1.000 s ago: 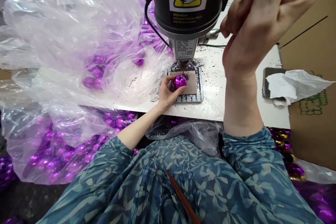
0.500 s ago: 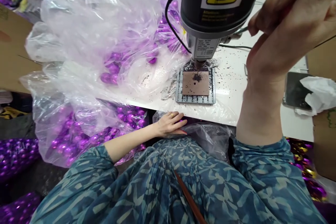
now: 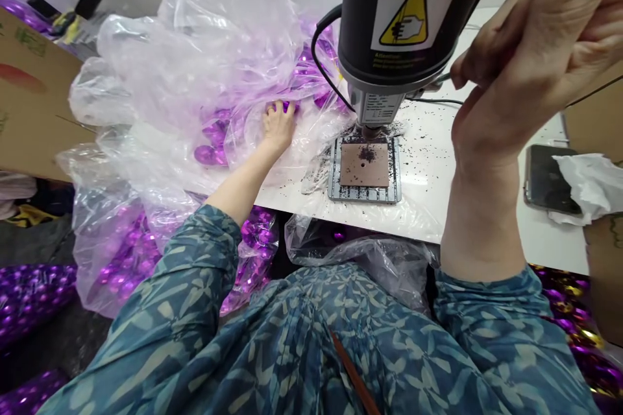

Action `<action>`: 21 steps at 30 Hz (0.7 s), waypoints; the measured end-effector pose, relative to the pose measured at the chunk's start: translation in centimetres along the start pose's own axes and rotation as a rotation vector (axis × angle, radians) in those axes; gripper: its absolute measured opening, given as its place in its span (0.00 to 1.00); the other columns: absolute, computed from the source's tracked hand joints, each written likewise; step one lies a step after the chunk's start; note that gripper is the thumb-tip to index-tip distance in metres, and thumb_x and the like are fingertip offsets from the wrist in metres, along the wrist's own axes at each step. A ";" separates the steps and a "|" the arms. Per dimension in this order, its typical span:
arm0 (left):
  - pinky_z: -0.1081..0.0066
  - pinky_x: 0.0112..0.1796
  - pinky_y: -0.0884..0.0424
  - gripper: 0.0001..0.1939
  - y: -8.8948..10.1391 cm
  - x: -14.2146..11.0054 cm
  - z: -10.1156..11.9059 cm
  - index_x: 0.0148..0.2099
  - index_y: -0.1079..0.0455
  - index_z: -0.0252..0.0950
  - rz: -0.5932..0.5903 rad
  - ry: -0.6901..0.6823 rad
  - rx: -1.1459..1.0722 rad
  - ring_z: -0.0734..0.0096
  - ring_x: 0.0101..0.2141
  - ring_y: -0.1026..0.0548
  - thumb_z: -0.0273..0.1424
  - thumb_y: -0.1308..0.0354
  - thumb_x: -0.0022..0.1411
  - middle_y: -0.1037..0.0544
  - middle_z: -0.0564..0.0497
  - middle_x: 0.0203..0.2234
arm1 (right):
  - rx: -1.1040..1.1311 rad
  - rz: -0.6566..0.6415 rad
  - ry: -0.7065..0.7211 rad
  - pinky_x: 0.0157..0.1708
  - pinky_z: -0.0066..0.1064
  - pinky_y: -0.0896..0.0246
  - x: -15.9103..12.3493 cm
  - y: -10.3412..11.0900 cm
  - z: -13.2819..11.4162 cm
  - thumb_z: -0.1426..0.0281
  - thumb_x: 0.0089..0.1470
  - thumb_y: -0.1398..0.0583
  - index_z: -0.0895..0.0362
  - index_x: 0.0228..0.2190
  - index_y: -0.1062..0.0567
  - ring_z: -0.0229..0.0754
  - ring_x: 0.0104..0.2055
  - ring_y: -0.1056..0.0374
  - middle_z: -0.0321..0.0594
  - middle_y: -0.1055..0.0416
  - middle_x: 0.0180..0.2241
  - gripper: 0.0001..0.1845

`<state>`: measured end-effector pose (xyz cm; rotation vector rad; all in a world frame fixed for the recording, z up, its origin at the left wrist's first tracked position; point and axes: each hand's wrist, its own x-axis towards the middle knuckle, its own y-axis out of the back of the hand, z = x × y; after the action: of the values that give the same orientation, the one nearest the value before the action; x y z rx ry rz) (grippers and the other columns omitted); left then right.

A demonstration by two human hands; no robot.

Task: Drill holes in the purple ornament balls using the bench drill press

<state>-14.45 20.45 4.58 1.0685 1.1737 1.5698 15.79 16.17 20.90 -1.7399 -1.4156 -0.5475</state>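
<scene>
My left hand (image 3: pixel 278 124) reaches into the clear plastic bag (image 3: pixel 195 65) on the white table (image 3: pixel 428 162). Its fingers curl around a shiny purple ball (image 3: pixel 286 106) among several purple balls there. My right hand (image 3: pixel 525 58) is raised at the right of the dark bench drill (image 3: pixel 403 13), closed around its metal lever (image 3: pixel 440 78). Under the drill, the brown plate (image 3: pixel 365 165) with a small hole lies bare on the grey ribbed base (image 3: pixel 365 193), dusted with dark shavings.
A phone (image 3: pixel 548 172) and crumpled white paper (image 3: pixel 591 185) lie at the right. Cardboard boxes stand at the left (image 3: pixel 29 97) and far right. Another clear bag (image 3: pixel 360 249) hangs below the table edge. More purple balls (image 3: pixel 29 292) fill bags near the floor.
The purple ball once held on the plate is gone. My left hand dropped to the bag at my lap, then reached up-left into the bag of balls. The right hand stays on the lever.
</scene>
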 end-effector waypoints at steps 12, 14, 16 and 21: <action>0.73 0.32 0.22 0.22 0.6 -2.1 0.5 0.61 0.25 0.36 -0.266 0.192 -1.306 0.70 0.31 0.17 0.49 0.43 0.80 0.15 0.49 0.36 | 0.041 -0.001 0.049 0.17 0.22 0.57 -0.1 -0.2 -0.4 0.41 0.48 0.36 0.60 0.23 0.30 0.20 0.16 0.48 0.25 0.50 0.15 0.32; 0.73 0.30 0.22 0.26 1.8 -4.3 1.6 0.61 0.24 0.36 -0.367 0.242 -1.544 0.68 0.32 0.15 0.53 0.44 0.80 0.15 0.47 0.35 | 0.067 0.007 0.065 0.18 0.22 0.55 -0.1 -0.2 0.0 0.42 0.49 0.36 0.61 0.24 0.30 0.21 0.16 0.47 0.25 0.46 0.15 0.32; 0.72 0.33 0.19 0.24 3.1 -6.2 2.6 0.61 0.23 0.37 -0.386 0.273 -1.670 0.66 0.37 0.13 0.51 0.41 0.80 0.15 0.46 0.38 | 0.091 0.012 0.076 0.19 0.22 0.53 -0.1 -0.3 0.2 0.43 0.50 0.36 0.61 0.23 0.30 0.21 0.16 0.47 0.26 0.43 0.15 0.32; 0.72 0.38 0.16 0.20 4.5 -9.4 4.4 0.61 0.23 0.36 -0.490 0.276 -1.731 0.65 0.40 0.12 0.46 0.36 0.78 0.13 0.45 0.42 | 0.062 0.021 0.096 0.19 0.22 0.49 -0.1 -0.3 0.4 0.43 0.51 0.36 0.61 0.23 0.31 0.22 0.16 0.48 0.25 0.42 0.15 0.32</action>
<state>-8.57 11.61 8.53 -0.5457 -0.0914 1.5788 15.37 16.42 20.69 -1.6556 -1.3320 -0.5629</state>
